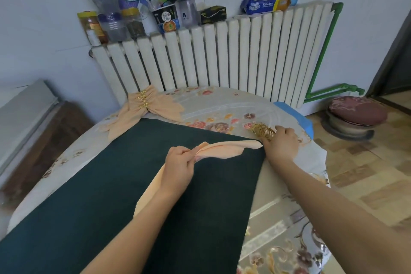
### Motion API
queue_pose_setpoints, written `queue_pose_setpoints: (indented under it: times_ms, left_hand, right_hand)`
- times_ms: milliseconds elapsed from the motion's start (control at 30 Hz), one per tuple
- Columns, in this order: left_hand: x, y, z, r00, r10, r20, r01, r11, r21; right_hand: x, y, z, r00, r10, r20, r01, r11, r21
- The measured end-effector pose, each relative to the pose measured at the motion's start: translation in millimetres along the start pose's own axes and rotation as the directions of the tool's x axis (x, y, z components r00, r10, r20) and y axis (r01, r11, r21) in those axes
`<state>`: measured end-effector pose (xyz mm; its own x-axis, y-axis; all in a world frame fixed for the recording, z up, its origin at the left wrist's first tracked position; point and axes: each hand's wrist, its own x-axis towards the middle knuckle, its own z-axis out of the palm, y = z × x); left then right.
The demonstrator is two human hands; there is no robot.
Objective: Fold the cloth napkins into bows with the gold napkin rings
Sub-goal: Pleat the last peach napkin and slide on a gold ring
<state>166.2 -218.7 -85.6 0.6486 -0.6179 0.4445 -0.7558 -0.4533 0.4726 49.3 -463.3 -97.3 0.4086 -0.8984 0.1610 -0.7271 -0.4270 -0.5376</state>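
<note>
1. Near half of peach napkin point(224, 149) hidden under left hand point(179, 168) and forearm.
2. Lying on dark green mat point(111, 184), long axis running from near edge toward far right corner.
3. Left hand pinching napkin's gathered middle.
4. Right hand point(280, 143) curled around gold napkin rings point(262, 130) at mat's far right corner; grip partly hidden.
5. Finished bows point(144, 108) beyond mat's far left corner.

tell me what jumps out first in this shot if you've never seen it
The dark green mat on the floral table dominates, with a peach napkin gathered across it in the left hand. At the mat's far right corner the right hand is at a cluster of gold rings. Finished peach bows with gold rings lie at the table's far left, below the white radiator.
</note>
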Motion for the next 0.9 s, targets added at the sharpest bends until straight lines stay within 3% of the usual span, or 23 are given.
queue_pose_setpoints:
  times_ms: [167,400,634,900]
  left_hand:
    - [-3.7,-1.6,8.0,0.998,0.055,-0.016,-0.055,0.998,-0.018]
    - [-14.6,1.3,-4.9,0.998,0.055,-0.031,-0.055,0.998,0.008]
    - [-45.3,-3.9,-38.6,0.999,0.012,-0.052,-0.010,0.999,0.042]
    - [-76.1,-4.5,-76.5,0.984,0.132,-0.121,-0.128,0.991,0.037]
  right_hand:
    - [8.2,3.2,3.3,0.999,0.001,0.039,0.000,0.999,-0.047]
    - [-20.8,6.7,-12.3,0.999,0.035,-0.007,-0.030,0.928,0.372]
    - [-80.3,0.7,-58.0,0.977,-0.144,0.157,0.013,0.775,0.632]
    - [-120.3,-10.6,-83.8,0.852,-0.368,0.373,-0.010,0.700,0.714]
